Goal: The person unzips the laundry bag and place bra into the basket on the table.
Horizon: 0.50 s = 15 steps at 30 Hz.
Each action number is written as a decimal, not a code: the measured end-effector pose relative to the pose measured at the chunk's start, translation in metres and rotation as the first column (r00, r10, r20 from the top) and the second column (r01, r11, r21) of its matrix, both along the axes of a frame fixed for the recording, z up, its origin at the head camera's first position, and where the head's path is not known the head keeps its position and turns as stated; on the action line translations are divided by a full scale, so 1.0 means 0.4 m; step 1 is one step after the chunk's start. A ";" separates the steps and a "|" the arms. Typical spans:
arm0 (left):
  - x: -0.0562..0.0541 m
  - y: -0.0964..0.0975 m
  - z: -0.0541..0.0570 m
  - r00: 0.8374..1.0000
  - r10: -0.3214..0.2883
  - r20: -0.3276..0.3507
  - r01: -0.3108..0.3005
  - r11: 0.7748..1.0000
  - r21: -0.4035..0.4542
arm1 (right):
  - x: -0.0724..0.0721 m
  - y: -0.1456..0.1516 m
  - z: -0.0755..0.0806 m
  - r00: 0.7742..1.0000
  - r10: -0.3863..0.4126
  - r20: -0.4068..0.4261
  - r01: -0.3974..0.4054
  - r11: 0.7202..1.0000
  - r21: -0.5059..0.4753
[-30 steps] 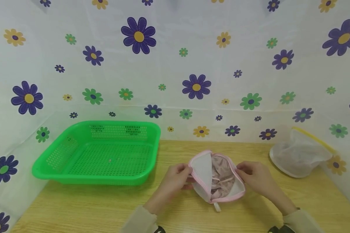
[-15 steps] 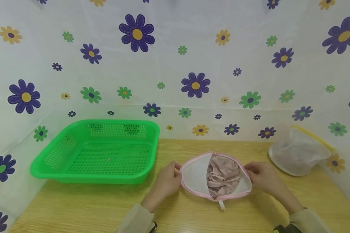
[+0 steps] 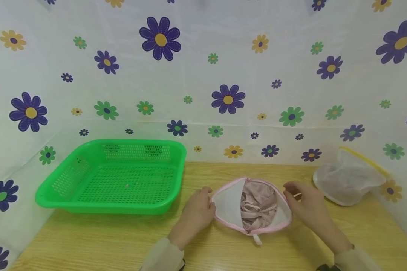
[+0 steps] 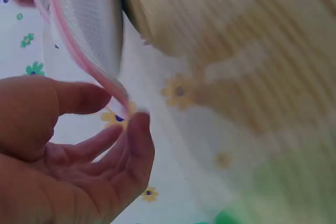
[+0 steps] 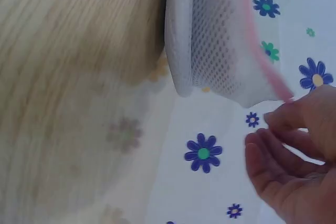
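A white mesh laundry bag (image 3: 227, 203) with pink trim sits unzipped on the table, its mouth spread wide. Inside lies a crumpled dusty-pink garment (image 3: 259, 210) with thin straps; its exact kind is unclear. My left hand (image 3: 196, 210) is at the bag's left corner, thumb and fingers apart on either side of the pink edge, as the left wrist view shows. At the opposite corner my right hand (image 3: 306, 205) has loosely bent fingers beside the trim. In the right wrist view, its fingertips (image 5: 254, 142) are apart from the mesh. A white tab (image 3: 257, 239) hangs at the bag's front.
A green perforated plastic basket (image 3: 122, 207) stands on the left of the wooden table (image 3: 115, 241). Another white mesh bag (image 3: 347, 184) with a yellow edge lies at the right. A flower-patterned sheet (image 3: 203, 75) hangs behind the table.
Both hands held the rim earlier, drew it apart and lowered the bag, so the mouth widened. Since then their fingers have loosened, and the right hand has risen slightly.
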<state>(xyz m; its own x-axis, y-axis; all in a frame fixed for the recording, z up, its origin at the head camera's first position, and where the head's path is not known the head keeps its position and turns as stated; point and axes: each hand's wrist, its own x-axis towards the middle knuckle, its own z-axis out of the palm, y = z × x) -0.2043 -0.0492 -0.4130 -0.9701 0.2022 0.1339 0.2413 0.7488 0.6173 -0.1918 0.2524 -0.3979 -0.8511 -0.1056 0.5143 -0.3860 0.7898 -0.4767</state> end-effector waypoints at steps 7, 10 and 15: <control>0.025 0.031 0.025 0.958 -0.119 -0.262 0.101 0.991 -0.083 | 0.036 -0.049 0.035 0.881 0.083 -0.466 -0.080 0.996 0.027; 0.029 0.038 0.030 0.952 -0.190 -0.241 0.175 0.981 -0.080 | 0.050 -0.077 0.048 0.878 0.151 -0.454 -0.141 0.988 0.055; 0.026 0.035 0.017 0.964 -0.267 0.001 0.266 0.960 -0.086 | 0.050 -0.098 0.036 0.974 0.128 -0.187 -0.117 0.991 0.066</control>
